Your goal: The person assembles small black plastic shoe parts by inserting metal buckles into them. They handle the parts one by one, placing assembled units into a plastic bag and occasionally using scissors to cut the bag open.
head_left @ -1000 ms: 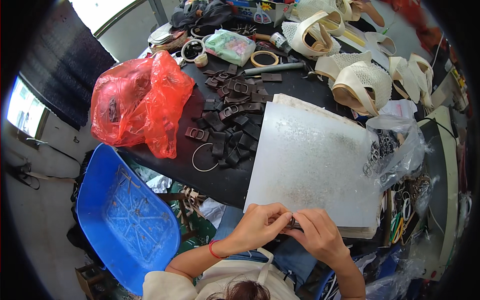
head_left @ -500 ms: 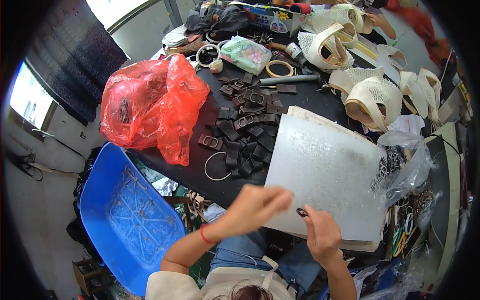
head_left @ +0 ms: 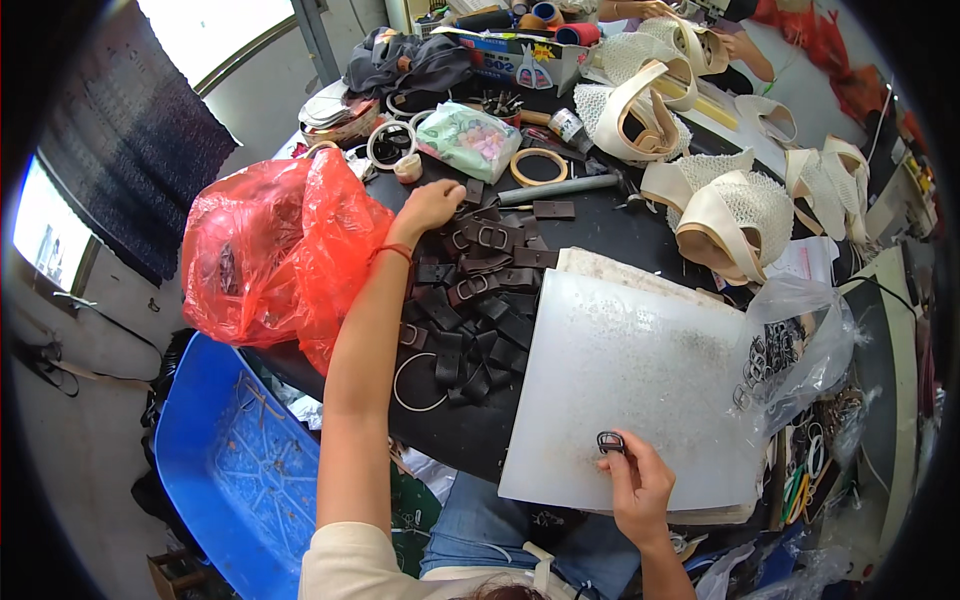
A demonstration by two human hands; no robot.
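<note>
The right hand [head_left: 643,490] pinches a small dark buckle [head_left: 611,443], its grip closed, over the near part of the white board [head_left: 640,365]. The left hand [head_left: 432,207] is at the far end of the dark strap pile [head_left: 485,264] on the tabletop [head_left: 615,228]; whether its grip holds anything, I cannot tell. A red bag [head_left: 245,255] sits beside its forearm.

One held buckle [head_left: 611,442]; one white work sheet [head_left: 630,370]; one blue tub [head_left: 240,455]; one red bag at left [head_left: 270,260]; one floral packet [head_left: 468,142]; one tan ring [head_left: 540,184]; one thin hoop [head_left: 418,409]; one grey-handled tool [head_left: 560,190]; dark leather straps [head_left: 475,290], overlapping, count indeterminate.
</note>
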